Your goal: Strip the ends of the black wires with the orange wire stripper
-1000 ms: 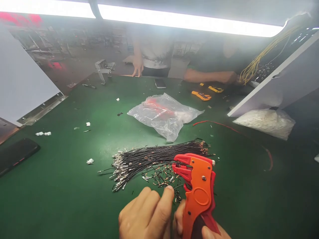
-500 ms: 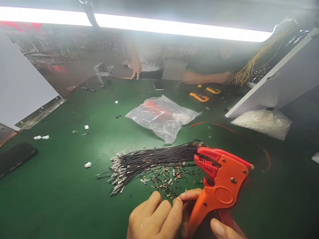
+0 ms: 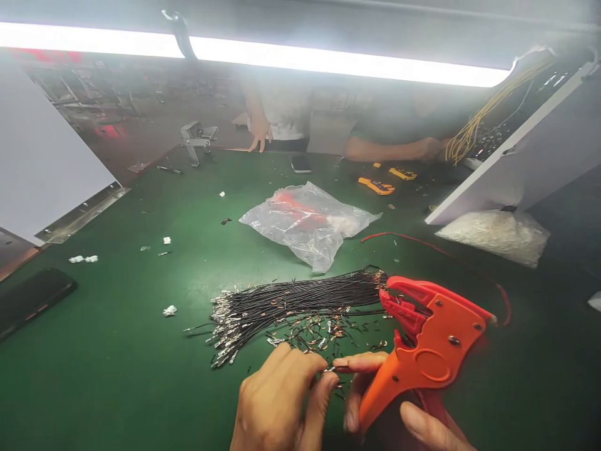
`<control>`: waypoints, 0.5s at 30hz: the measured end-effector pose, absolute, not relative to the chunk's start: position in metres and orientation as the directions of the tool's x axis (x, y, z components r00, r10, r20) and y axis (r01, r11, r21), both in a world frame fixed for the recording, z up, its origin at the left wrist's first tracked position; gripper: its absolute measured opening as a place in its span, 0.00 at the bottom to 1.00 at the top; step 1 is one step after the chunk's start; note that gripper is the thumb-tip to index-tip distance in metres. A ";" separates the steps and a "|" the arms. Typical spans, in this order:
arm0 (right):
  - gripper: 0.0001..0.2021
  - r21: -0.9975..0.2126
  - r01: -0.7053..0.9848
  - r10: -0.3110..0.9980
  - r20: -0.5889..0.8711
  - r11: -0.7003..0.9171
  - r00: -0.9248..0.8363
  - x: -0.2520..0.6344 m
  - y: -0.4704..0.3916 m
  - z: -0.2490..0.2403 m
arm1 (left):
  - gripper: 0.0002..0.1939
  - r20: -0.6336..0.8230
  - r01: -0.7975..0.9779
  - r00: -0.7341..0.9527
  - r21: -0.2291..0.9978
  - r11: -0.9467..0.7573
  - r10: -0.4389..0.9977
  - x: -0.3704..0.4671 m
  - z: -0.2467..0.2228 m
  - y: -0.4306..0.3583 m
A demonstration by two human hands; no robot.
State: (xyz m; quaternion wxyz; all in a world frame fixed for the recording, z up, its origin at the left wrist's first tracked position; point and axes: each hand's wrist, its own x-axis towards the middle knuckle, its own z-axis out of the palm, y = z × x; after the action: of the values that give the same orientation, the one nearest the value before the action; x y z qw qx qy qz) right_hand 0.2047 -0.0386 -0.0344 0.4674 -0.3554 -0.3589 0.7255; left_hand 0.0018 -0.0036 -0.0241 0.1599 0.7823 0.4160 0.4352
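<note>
My left hand [image 3: 277,401] is closed in a pinch on a small silver crimp terminal [image 3: 330,369] with a bit of black wire. My right hand [image 3: 355,401] wraps round the handle of an orange and red wire stripper [image 3: 429,357], its jaws apart and pointing left. The right index finger reaches out to the black wire at the left fingertips. Just beyond both hands lies a bundle of black wires [image 3: 300,297], silver terminals at its left end. Loose wire scraps [image 3: 319,332] are scattered in front of it.
A clear plastic bag [image 3: 310,219] with red contents lies mid-table. Yellow-orange hand tools [image 3: 375,186] and a phone [image 3: 300,164] are farther back. A filled bag [image 3: 493,235] sits by the right panel, a dark case [image 3: 35,300] at left. Other people's arms [image 3: 389,150] rest at the far edge.
My left hand has turned and lifted slightly, bringing the terminal into view between its fingertips. The wire stripper has shifted a little right in the picture, still in my right hand.
</note>
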 end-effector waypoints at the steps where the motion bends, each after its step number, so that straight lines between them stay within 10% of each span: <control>1: 0.28 -0.848 -0.434 0.934 -0.174 -0.303 -0.312 0.205 -0.038 -0.034 | 0.07 0.524 0.469 0.250 0.670 -0.576 0.814 0.002 -0.024 -0.004; 8: 0.35 -0.825 -0.320 0.826 -0.275 -0.466 -0.493 0.201 -0.024 -0.007 | 0.05 0.231 0.192 -0.101 0.959 -0.209 0.968 -0.003 -0.006 0.000; 15: 0.33 -0.777 -0.289 0.704 -0.260 -0.559 -0.661 0.196 -0.014 -0.009 | 0.13 -0.121 -0.142 -0.209 0.986 0.093 0.970 -0.016 0.015 0.012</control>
State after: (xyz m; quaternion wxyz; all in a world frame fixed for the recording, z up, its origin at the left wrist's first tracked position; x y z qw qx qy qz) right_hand 0.1960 -0.0139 -0.0089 0.2970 -0.2849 -0.3635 0.8357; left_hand -0.0158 0.0122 0.0149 0.5004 0.3808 0.5440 0.5555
